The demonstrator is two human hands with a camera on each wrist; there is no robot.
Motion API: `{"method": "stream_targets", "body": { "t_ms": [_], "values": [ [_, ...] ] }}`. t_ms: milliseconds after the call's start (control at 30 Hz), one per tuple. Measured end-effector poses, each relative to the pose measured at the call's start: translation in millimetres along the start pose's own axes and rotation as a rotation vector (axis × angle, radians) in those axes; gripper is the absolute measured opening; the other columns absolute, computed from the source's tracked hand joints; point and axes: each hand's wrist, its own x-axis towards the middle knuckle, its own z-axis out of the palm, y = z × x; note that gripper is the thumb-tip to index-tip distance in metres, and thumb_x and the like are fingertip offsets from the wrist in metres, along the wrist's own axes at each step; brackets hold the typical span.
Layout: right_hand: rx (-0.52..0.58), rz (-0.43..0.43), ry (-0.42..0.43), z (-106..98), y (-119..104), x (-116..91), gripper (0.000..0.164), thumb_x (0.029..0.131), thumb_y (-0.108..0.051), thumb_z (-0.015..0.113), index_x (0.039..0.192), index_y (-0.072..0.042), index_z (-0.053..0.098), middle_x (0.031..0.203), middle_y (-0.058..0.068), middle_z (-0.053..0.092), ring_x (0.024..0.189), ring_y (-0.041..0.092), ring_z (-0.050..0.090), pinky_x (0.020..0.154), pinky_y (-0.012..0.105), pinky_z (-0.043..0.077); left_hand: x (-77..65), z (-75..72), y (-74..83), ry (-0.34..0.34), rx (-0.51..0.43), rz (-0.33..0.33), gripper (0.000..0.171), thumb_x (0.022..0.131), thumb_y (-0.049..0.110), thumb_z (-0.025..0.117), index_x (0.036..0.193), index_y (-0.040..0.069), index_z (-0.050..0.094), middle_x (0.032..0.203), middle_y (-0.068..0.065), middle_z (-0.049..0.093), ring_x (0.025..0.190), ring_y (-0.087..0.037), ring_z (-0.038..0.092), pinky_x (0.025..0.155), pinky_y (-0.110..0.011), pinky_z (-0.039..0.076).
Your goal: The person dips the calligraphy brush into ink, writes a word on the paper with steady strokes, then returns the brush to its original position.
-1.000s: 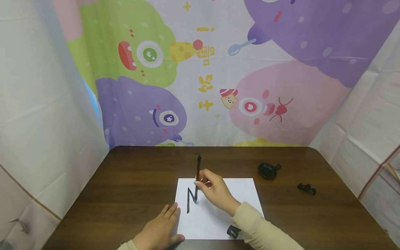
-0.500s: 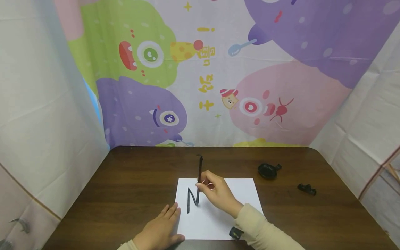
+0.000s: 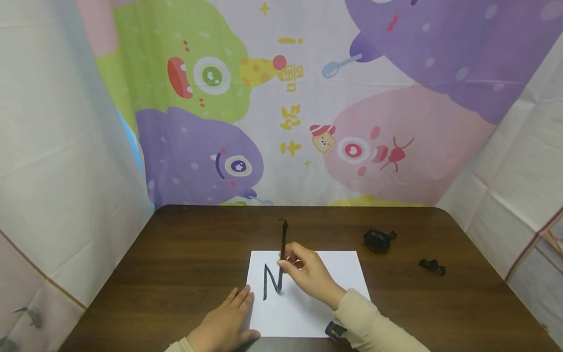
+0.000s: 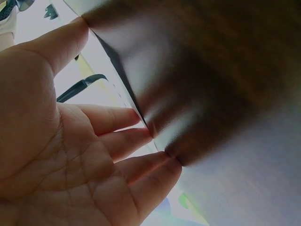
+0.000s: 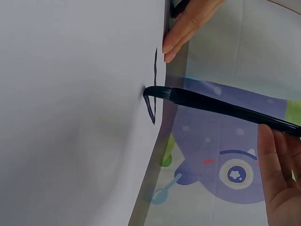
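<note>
Brush (image 3: 284, 237), count one, black, nearly upright with tip down, in the right hand (image 3: 310, 273); thumb and fingers pinch the handle around its middle. Paper (image 3: 308, 313), one white sheet, on the near-middle part of the table (image 3: 184, 254). Strokes on it, two, black: one vertical, one slanted, meeting at the far end (image 3: 266, 266); brush tip touches the sheet at the near end of the slanted one, its hairs bent sideways in the right wrist view. Hands, two. Right forearm comes in from the lower right, wrist over the right half of the sheet, hand angled leftward and away from the person. Left hand (image 3: 226, 315) lies low and flat at the left edge of the sheet, fingers extended and pointing away, fingertips touching that edge, thumb spread toward the near left corner; it grips nothing. Left wrist view shows its palm, fingertips against the sheet. Sleeves, two, beige: right sleeve (image 3: 369, 320) shows along the forearm, left sleeve (image 3: 179, 346) only at the frame bottom. Black dish (image 3: 377, 241), one, beyond the sheet's far right corner; wavy black piece (image 3: 432, 266), one, farther right. Black object (image 3: 334, 330), one, beside the right cuff, partly hidden, type unclear. Printed cloth (image 3: 281, 176) behind the table, at least four large cartoon creatures.
</note>
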Motion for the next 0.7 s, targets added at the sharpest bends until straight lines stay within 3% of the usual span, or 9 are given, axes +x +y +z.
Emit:
{"method": "stream_targets", "body": {
  "t_ms": [367,700],
  "values": [
    [-0.011,0.023,-0.021,-2.9,-13.3,-1.9,0.009,0.089,0.003,0.065,0.094,0.001,0.057,0.082,0.022,0.068,0.073,0.033,0.071,0.07,0.026,0.059,-2.3,-0.4,-0.8,0.03,0.002,0.023,0.085,0.08,0.052,0.073,0.141,-0.002,0.047,0.153,-0.021,0.04,0.139,-0.047,0.038,0.101,-0.062,0.043],
    [0.02,0.005,-0.021,-4.7,-2.7,-5.4,0.01,0.092,-0.01,0.066,0.098,-0.005,0.059,0.081,0.013,0.068,0.073,0.024,0.072,0.068,0.024,0.059,-3.2,-1.1,0.2,0.042,0.0,0.024,0.084,0.08,0.051,0.073,0.141,-0.002,0.048,0.153,-0.021,0.04,0.138,-0.047,0.039,0.102,-0.061,0.043]
  ]
}}
